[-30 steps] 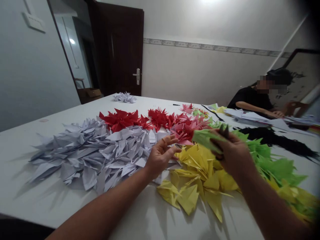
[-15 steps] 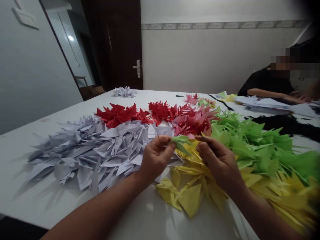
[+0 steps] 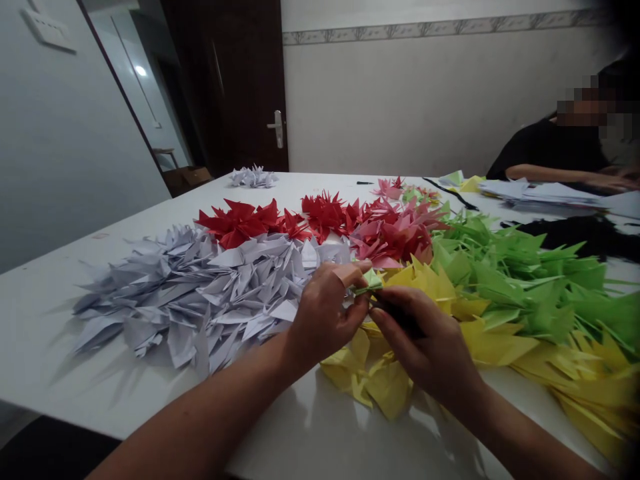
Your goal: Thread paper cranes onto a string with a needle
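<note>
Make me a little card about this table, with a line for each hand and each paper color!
Left hand: pinching a small green paper piece
Right hand: fingertips at that piece; something dark beneath its fingers, too unclear to name
White pile: left of the hands
Red pile: behind the white
Pink pile: right of the red
Yellow pile: beside the right hand
Green pile: behind the yellow

1. Left hand point(image 3: 327, 308) pinches a small green paper point(image 3: 371, 281).
2. Right hand point(image 3: 435, 339) is at the paper's right edge.
3. White papers point(image 3: 245, 287), red papers point(image 3: 327, 215) and yellow papers point(image 3: 500, 341) lie spread on the table point(image 3: 315, 437).
</note>
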Demonstrator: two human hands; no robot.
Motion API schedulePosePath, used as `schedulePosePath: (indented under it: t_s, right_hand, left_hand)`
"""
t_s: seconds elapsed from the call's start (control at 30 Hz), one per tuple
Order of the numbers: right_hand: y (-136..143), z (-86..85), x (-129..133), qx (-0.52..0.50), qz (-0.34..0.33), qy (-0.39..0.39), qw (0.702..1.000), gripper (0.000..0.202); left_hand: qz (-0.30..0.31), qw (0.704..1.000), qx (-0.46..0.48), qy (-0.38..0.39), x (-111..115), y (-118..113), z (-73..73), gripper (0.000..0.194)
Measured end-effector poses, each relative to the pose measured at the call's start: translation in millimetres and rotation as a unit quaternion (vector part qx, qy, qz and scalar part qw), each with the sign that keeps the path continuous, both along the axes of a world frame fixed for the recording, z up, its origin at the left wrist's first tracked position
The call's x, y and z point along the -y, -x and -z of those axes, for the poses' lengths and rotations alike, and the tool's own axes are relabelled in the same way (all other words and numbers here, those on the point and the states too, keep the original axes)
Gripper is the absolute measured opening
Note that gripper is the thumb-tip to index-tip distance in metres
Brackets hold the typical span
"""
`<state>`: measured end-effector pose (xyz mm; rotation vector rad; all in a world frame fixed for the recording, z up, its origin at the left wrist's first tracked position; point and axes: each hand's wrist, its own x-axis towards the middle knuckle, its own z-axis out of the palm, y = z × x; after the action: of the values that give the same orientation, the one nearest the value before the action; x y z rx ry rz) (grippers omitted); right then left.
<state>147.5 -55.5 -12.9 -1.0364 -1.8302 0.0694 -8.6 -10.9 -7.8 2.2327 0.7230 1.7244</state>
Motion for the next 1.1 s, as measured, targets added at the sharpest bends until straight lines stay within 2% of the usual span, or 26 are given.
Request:
schedulePosePath:
  t_s: [0.1,0.2,0.43,0.83,0.97,1.03,1.1]
  right_hand:
    - [-1.7,0.9,-1.7,-0.009,0.005,0.008,1.000,0.018]
    - [-2.0,1.6,-1.9,-0.013,0.014,0.015,1.000,0.019]
    - [-0.8,3.8,-2.1,-0.034,0.028,0.034,0.998,0.017]
    - [-1.7,4.0,-3.0,-0.084,-0.011,0.099,0.991,0.013]
    - [-3.2,2.9,-3.5,-0.091,-0.017,0.088,0.992,0.012]
    - [-5.6,2.3,-3.2,-0.097,-0.011,0.061,0.993,0.014]
    - [-8.2,1.5,-2.7,-0.105,-0.003,0.032,0.994,0.018]
  left_hand:
    - [-0.022,0.993,-0.028,-0.110,-1.7,-1.2,-1.3,0.041]
    - [-0.034,0.989,-0.039,-0.142,-3.9,-1.5,-2.1,0.042]
    - [-0.035,0.989,-0.043,-0.137,-3.2,-2.0,-1.3,0.043]
    - [-0.023,0.994,-0.054,-0.096,-5.1,-1.0,2.0,0.045]
    - [0.007,0.999,-0.018,-0.037,-4.8,-2.5,4.2,0.044]
    - [0.044,0.996,0.056,0.057,-5.1,-5.2,3.6,0.038]
    - [0.094,0.965,0.170,0.178,-6.7,-8.2,1.0,0.033]
